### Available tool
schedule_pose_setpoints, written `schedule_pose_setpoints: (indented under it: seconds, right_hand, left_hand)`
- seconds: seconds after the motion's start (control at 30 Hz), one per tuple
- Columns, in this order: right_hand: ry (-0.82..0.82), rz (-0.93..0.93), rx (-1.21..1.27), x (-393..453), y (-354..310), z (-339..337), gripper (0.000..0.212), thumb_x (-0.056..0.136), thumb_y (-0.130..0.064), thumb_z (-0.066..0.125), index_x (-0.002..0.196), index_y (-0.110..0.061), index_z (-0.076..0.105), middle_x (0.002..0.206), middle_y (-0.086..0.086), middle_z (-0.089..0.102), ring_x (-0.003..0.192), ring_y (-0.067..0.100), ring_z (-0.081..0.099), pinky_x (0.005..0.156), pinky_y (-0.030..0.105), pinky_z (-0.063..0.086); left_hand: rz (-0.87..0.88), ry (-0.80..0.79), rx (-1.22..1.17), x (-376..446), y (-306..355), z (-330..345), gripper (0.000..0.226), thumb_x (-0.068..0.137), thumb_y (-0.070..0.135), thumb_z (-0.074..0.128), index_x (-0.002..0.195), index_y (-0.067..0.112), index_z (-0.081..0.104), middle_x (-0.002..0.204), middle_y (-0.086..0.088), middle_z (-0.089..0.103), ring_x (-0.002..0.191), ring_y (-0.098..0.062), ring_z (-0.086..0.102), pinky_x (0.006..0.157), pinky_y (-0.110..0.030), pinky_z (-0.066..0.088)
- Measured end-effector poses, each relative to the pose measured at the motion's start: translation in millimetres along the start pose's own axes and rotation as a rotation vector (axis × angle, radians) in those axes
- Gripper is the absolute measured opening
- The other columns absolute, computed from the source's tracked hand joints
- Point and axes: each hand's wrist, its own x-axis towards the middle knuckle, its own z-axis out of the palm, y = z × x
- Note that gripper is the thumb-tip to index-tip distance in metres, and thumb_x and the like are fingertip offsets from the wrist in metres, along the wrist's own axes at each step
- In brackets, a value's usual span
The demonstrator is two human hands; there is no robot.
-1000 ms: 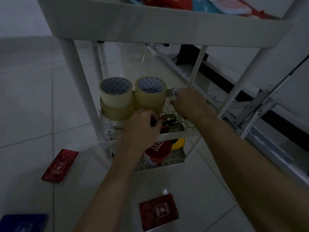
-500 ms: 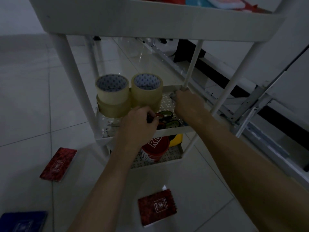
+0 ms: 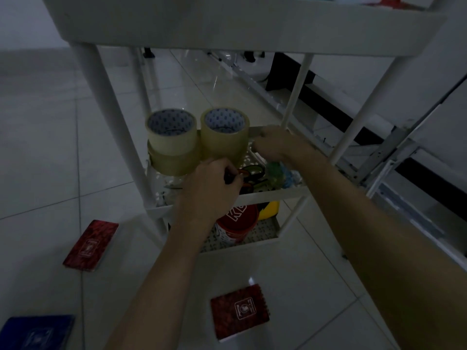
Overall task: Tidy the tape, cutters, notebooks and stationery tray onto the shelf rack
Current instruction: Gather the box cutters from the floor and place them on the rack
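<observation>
A white shelf rack (image 3: 255, 197) stands in front of me. Two stacks of clear tape rolls (image 3: 173, 145) (image 3: 225, 137) sit at the back left of its middle shelf. My left hand (image 3: 211, 192) reaches over the shelf's front rim and pinches a dark handle of the cutters (image 3: 252, 173), which have red and black loops. My right hand (image 3: 276, 146) is at the back of the same shelf, beside the right tape stack, fingers curled; what they hold is hidden. On the floor lie a red notebook (image 3: 91, 245), a red spiral notebook (image 3: 240, 311) and a blue notebook (image 3: 35, 332).
Green and blue items (image 3: 280, 174) lie at the right of the middle shelf. The bottom shelf holds a red tub (image 3: 237, 221) and a yellow object (image 3: 270, 209). The rack's top tray (image 3: 227, 24) overhangs my hands. A dark-based unit (image 3: 328, 102) runs along the right.
My view has shifted a little. My left hand stays on the cutters at the shelf front. My right hand has edged left along the back, closer to the right tape stack.
</observation>
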Motion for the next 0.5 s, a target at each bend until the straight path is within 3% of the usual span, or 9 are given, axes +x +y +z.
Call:
schedule_pose_setpoints:
  seconds: [0.07,0.17,0.23,0.33,0.4,0.5]
  right_hand:
    - [0.092,-0.076,0.029,-6,5,3,0.029,0.099,-0.016,0.051,0.114,0.007,0.060,0.124,0.023,0.063,0.111,0.037,0.062,0.087,0.045,0.054]
    - [0.201,-0.133,0.042,-13,21,6,0.041,0.096,-0.026,0.058,0.133,-0.008,0.059,0.129,0.013,0.061,0.106,0.025,0.059,0.083,0.031,0.048]
    - [0.150,-0.150,-0.034,-18,30,10,0.042,0.092,-0.035,0.066,0.129,-0.014,0.063,0.124,0.009,0.062,0.096,0.019,0.056,0.077,0.029,0.045]
    - [0.108,-0.150,-0.119,-20,36,17,0.047,0.083,-0.035,0.076,0.124,-0.015,0.064,0.120,0.007,0.062,0.097,0.021,0.060,0.070,0.029,0.046]
    - [0.159,-0.162,-0.056,-22,39,17,0.040,0.082,-0.031,0.077,0.117,-0.014,0.067,0.113,0.005,0.062,0.091,0.019,0.060,0.061,0.023,0.043]
    - [0.234,-0.151,0.086,-23,45,16,0.030,0.078,-0.035,0.079,0.099,-0.016,0.070,0.097,0.002,0.065,0.072,0.010,0.056,0.050,0.016,0.034]
  left_hand:
    - [0.013,0.008,0.005,0,0,0,0.013,0.099,0.041,0.064,0.098,0.028,0.068,0.100,0.004,0.064,0.090,-0.016,0.061,0.075,-0.037,0.055]
    - [0.028,0.032,-0.001,-2,3,0,0.019,0.095,0.050,0.066,0.095,0.030,0.066,0.102,0.004,0.058,0.087,-0.016,0.059,0.075,-0.038,0.055]
    - [0.029,0.035,0.005,-4,6,0,0.025,0.091,0.057,0.068,0.094,0.032,0.066,0.102,0.003,0.057,0.088,-0.017,0.060,0.077,-0.041,0.056]
    - [-0.003,0.033,0.026,-7,12,-2,0.029,0.086,0.062,0.070,0.093,0.034,0.068,0.102,0.004,0.057,0.092,-0.019,0.060,0.084,-0.044,0.056]
    - [-0.015,0.096,0.060,-11,19,-3,0.026,0.084,0.060,0.072,0.094,0.036,0.068,0.100,0.007,0.054,0.098,-0.020,0.059,0.091,-0.043,0.050]
    - [0.083,0.176,0.137,-13,35,1,0.020,0.088,0.045,0.074,0.103,0.033,0.069,0.105,0.005,0.055,0.108,-0.024,0.056,0.088,-0.040,0.043]
